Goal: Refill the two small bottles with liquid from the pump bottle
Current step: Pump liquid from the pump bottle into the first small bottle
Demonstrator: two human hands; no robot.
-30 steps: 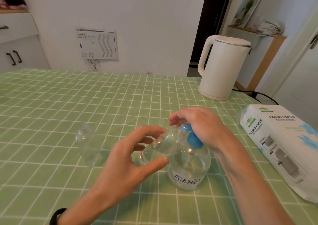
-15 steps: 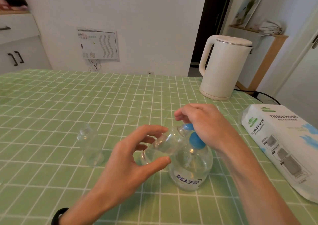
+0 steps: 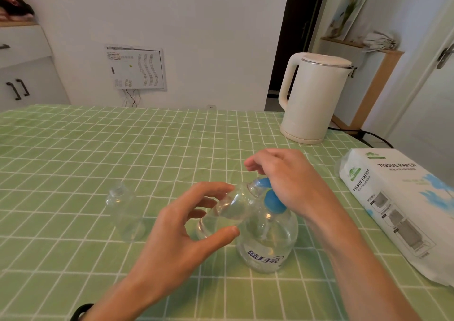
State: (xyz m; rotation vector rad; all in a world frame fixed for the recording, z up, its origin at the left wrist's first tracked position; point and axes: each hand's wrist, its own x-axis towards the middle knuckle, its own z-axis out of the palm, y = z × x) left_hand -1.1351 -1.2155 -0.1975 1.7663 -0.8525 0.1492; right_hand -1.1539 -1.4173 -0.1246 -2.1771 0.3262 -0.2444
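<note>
The left hand (image 3: 177, 234) grips a small clear bottle (image 3: 228, 207), tilted, with its mouth raised against the blue nozzle. The thumb lies under the bottle's near side and the index finger over its far shoulder, so the bottle sits between those fingers (image 3: 218, 187), clear of the surface (image 3: 73, 148). The right hand (image 3: 290, 185) covers the blue pump head (image 3: 272, 199), its fingers curled down over it, with the fingertips hanging just above the small bottle's mouth. The pump bottle (image 3: 267, 244), part full of clear liquid, stands toward the near edge, right of the middle. The second small bottle (image 3: 125, 212) stands upright and untouched, to the left, apart from both hands. A cream kettle (image 3: 314, 97) sits at the far right corner and a pack of tissue paper (image 3: 403, 205) lies along the right edge.

Against the frame a second ago, little differs: both hands keep the same hold, the tilt of the held bottle is unchanged, and the second bottle stands where it did.
</note>
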